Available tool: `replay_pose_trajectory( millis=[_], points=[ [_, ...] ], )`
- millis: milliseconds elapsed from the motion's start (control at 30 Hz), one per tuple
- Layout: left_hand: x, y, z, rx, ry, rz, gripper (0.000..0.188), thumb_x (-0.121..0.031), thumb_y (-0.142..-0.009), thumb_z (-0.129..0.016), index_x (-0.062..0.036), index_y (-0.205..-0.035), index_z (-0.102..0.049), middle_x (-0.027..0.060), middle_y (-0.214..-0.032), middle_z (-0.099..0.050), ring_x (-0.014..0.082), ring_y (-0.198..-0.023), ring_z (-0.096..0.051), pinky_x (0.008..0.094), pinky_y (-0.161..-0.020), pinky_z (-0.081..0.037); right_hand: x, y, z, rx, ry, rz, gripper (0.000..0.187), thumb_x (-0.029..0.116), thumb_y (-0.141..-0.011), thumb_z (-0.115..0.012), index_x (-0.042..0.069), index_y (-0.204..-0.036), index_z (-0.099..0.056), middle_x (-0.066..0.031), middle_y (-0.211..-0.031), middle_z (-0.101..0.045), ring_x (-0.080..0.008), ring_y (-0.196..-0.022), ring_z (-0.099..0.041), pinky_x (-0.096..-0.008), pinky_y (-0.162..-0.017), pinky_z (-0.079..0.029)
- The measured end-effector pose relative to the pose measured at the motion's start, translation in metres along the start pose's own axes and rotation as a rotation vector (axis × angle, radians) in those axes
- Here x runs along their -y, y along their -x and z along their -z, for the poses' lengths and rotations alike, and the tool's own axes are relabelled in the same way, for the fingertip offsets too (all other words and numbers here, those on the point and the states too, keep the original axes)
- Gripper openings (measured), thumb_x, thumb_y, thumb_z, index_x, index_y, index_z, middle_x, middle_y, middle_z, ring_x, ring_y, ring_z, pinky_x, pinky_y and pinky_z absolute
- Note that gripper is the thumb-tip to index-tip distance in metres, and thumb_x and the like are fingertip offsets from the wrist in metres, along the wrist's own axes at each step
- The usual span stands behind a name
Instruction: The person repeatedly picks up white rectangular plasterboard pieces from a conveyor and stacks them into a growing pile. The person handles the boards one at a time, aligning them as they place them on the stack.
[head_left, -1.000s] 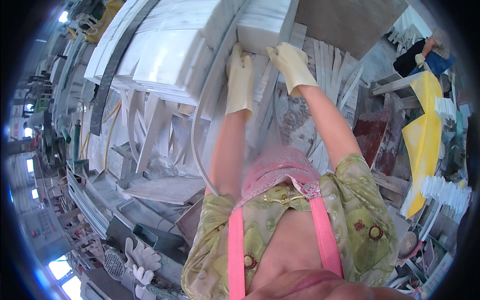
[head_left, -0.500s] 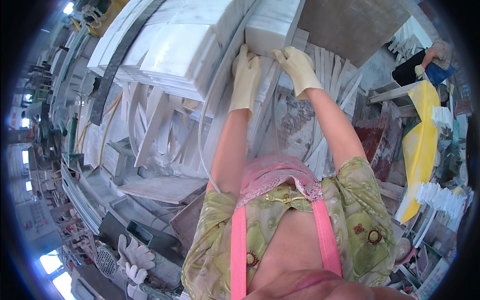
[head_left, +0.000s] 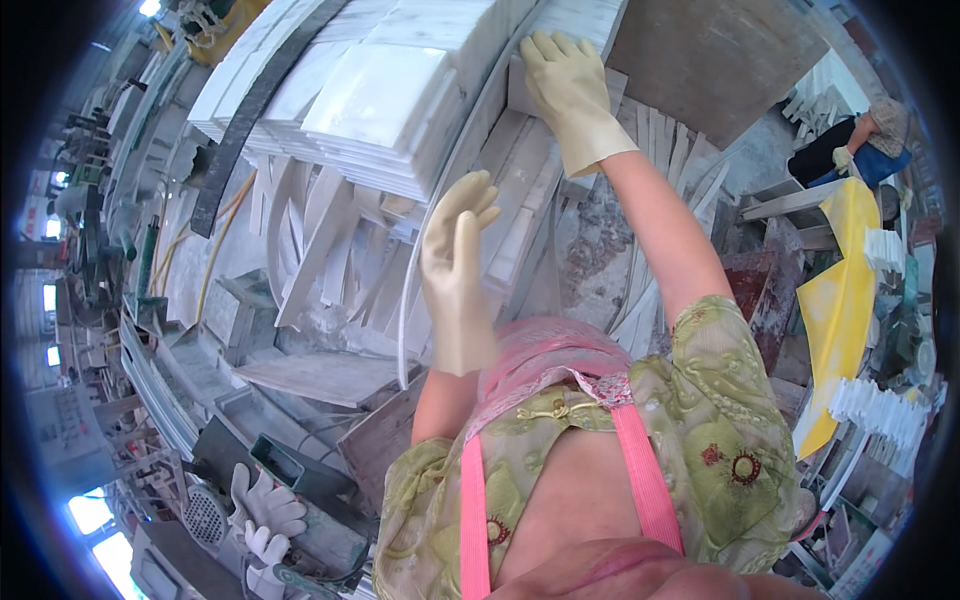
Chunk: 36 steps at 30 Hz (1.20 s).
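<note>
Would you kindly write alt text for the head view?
The right hand, in a cream rubber glove, presses on a white stone slab atop a stack, while the gloved left hand hangs free beside stacked white tiles.

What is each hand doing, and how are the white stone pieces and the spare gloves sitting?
Right hand: gloved, flat on the white stone tile, not gripping.
Left hand: gloved, open, in the air, touching nothing.
Stacked white slabs: lying flat in a pile.
Stone strips: leaning and jumbled below the pile.
Spare gloves: empty, lying on the machine at lower left.
Yellow sheet: draped at the right.
</note>
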<state>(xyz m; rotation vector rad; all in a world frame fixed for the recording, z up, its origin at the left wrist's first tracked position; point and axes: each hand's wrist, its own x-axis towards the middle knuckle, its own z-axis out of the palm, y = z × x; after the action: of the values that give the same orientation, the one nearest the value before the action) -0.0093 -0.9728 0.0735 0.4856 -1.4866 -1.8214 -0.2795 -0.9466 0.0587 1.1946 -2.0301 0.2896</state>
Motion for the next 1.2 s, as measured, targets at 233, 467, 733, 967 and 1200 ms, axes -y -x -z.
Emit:
replay_pose_trajectory(
  millis=[233,467,733,967,1200],
  points=[
    [-0.004,0.006,0.015,-0.019,0.01,0.073,0.039,-0.021,-0.109,-0.044,0.0077,-0.131,-0.059,0.023,-0.128,-0.066,0.0327,-0.118,-0.067,0.041,-0.099,-0.055,0.022,-0.018,-0.023,0.414,0.013,-0.156,0.032,0.01,-0.089,-0.054,-0.01,-0.111,-0.063,-0.0248,-0.112,-0.064,-0.0309,-0.107,-0.062,-0.0464,-0.098,-0.045],
    [-0.005,0.001,0.006,-0.153,-0.003,0.015,0.042,-0.025,-0.109,-0.045,0.0082,-0.13,-0.061,0.0228,-0.128,-0.067,0.031,-0.114,-0.069,0.0395,-0.097,-0.056,0.026,0.017,0.053,-0.325,-0.129,0.033,0.033,0.014,-0.093,-0.053,0.001,-0.119,-0.066,-0.0128,-0.119,-0.065,-0.029,-0.111,-0.062,-0.0491,-0.111,-0.042],
    [0.015,0.024,-0.037,-0.124,0.096,-0.025,0.045,-0.027,-0.107,-0.047,0.0073,-0.134,-0.058,0.0213,-0.138,-0.059,0.0301,-0.128,-0.059,0.0399,-0.106,-0.051,0.009,0.362,0.23,0.612,-0.567,-0.403,0.024,0.027,-0.09,-0.061,0.006,-0.083,-0.071,-0.0177,-0.081,-0.069,-0.0377,-0.079,-0.064,-0.0494,-0.08,-0.05],
    [0.061,0.196,-0.179,0.643,-0.117,0.18,0.047,-0.025,-0.103,-0.057,0.0071,-0.138,-0.056,0.0202,-0.138,-0.062,0.0291,-0.133,-0.055,0.0397,-0.115,-0.043,0.09,0.662,0.48,0.015,-1.153,-1.877,0.043,0.039,-0.1,-0.057,0.002,-0.119,-0.07,-0.0084,-0.108,-0.074,-0.0188,-0.104,-0.069,-0.0356,-0.093,-0.051],
    [0.063,0.472,-0.292,2.115,-0.016,0.606,0.066,-0.02,-0.097,-0.067,0.0014,-0.154,-0.04,0.0171,-0.151,-0.051,0.028,-0.142,-0.047,0.0378,-0.115,-0.04,0.103,0.66,0.646,-0.613,-1.456,-1.651,0.042,0.033,-0.106,-0.054,0.003,-0.135,-0.064,-0.0124,-0.134,-0.067,-0.0227,-0.12,-0.064,-0.0341,-0.11,-0.044]
  ],
)
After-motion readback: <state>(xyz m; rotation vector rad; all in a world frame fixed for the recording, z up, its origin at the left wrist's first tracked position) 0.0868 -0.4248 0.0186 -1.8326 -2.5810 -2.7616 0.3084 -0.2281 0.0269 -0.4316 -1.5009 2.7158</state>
